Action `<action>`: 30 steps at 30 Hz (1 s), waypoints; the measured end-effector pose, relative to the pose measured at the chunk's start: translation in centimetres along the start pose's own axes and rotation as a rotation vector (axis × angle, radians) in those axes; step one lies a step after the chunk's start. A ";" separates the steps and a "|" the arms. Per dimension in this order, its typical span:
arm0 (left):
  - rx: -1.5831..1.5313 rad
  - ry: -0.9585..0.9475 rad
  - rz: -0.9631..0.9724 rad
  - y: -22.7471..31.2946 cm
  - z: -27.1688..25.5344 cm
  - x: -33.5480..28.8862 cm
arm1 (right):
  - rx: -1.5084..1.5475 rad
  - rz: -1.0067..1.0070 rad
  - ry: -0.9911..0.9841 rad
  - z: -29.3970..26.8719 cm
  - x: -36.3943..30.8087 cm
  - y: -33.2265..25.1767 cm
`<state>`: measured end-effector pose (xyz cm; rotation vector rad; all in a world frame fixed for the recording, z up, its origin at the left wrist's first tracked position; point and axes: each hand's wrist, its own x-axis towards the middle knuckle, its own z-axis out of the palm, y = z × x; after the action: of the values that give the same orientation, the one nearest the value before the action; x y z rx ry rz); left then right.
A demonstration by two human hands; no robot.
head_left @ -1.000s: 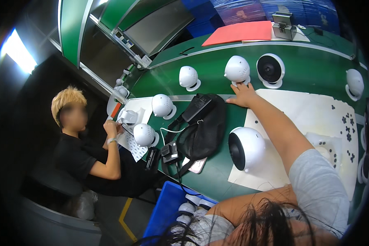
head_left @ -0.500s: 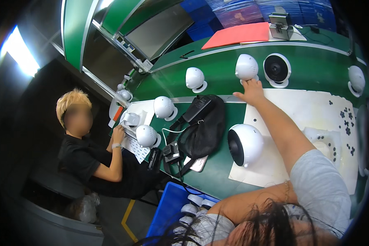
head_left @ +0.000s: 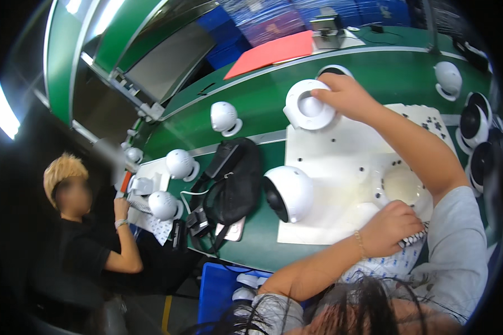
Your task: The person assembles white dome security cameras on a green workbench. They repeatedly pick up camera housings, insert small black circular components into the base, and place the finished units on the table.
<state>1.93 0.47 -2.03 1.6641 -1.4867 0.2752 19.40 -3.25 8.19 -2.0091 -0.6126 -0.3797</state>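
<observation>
My right hand (head_left: 349, 96) grips a white ball-shaped camera (head_left: 306, 120) over the white sheet (head_left: 341, 167); its round base is turned up, with my thumb at the base ring. My left hand (head_left: 391, 226) lies low on the right, fingers curled over a blue-printed sheet (head_left: 383, 267) with a black-and-white spotted edge. Another white ball camera with a black front (head_left: 290, 194) rests on the left part of the white sheet. Black dots (head_left: 433, 125) are scattered on that sheet. Behind my right hand, a further camera (head_left: 335, 70) is mostly hidden.
White cameras stand on the green belt, one at left (head_left: 224, 117) and one at right (head_left: 448, 78). A black bag (head_left: 237, 184) lies left of the sheet. A blue crate (head_left: 212, 290) sits below the table edge. At left, a co-worker (head_left: 89, 234) handles similar parts.
My right hand has lifted a camera off the far belt and tipped it over the white sheet. My left hand, hidden before, now shows at the blue-printed sheet. The view has shifted rightward.
</observation>
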 end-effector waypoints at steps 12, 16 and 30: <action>0.071 -0.127 -0.130 2.7 -1.9 0.8 | 0.599 0.559 -0.055 -13.1 -18.8 -0.2; -0.058 0.010 -0.327 3.0 -2.9 0.7 | 0.430 0.525 -0.102 -13.0 -19.7 0.6; -0.426 0.631 -0.787 4.8 -1.8 1.5 | -0.050 -0.087 -0.323 -14.0 -22.0 -2.8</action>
<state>-1.30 1.11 2.16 1.4840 -0.3360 0.0269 -0.52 -20.09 6.02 -2.1144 -0.8999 -0.1210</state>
